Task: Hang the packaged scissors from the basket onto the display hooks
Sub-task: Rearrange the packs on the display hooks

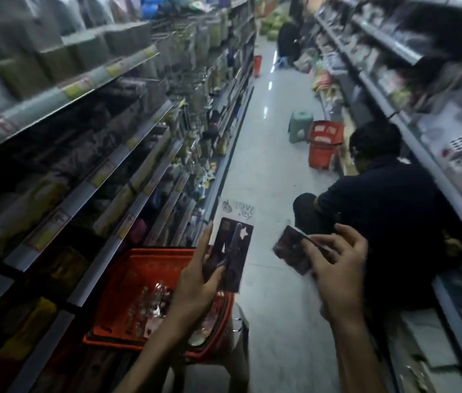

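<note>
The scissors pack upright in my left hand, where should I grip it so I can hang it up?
Take the scissors pack by its lower half, pinching its flat faces and coming from below and the left, as the left hand does. It is a flat card standing upright, so a low grip probably leaves the top end free for hanging.

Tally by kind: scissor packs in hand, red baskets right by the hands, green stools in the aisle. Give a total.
Scissor packs in hand: 2, a dark pack in the left hand and a reddish pack in the right hand
Red basket: 1
Green stool: 1
Total: 4
</note>
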A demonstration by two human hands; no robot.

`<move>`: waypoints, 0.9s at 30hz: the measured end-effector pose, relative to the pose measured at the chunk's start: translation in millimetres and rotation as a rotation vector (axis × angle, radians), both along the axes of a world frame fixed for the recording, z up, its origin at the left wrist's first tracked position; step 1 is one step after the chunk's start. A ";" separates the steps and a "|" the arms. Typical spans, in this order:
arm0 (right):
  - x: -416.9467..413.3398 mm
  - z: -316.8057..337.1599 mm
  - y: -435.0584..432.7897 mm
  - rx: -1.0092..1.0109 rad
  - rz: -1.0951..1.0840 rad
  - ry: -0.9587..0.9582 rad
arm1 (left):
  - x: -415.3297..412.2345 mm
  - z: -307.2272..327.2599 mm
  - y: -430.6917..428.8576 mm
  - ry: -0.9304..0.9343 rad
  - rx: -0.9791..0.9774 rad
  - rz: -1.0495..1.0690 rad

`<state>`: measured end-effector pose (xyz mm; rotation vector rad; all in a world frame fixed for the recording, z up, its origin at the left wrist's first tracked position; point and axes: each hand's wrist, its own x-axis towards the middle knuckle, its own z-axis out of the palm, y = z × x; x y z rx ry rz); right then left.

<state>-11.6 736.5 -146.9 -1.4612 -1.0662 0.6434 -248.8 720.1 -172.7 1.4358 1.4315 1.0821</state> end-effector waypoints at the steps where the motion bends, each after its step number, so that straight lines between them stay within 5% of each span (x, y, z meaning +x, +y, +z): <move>1: 10.6 6.5 -5.8 0.007 -0.067 -0.128 | 9.2 7.7 4.9 -0.030 0.011 -0.025; 4: 39.9 23.2 -30.2 -0.033 -0.264 -0.521 | 37.5 27.1 27.9 -0.153 -0.018 -0.149; 6: 57.3 33.9 -47.7 -0.104 -0.380 -0.596 | 58.8 36.4 43.6 -0.234 -0.059 -0.230; 14: 98.7 53.0 -133.8 -0.210 -0.758 -0.320 | 150.4 46.6 57.3 -0.413 -0.211 -0.658; 27: 64.1 71.6 -342.2 -0.387 -1.528 -0.358 | 265.2 50.7 -71.4 -0.429 -0.427 -1.396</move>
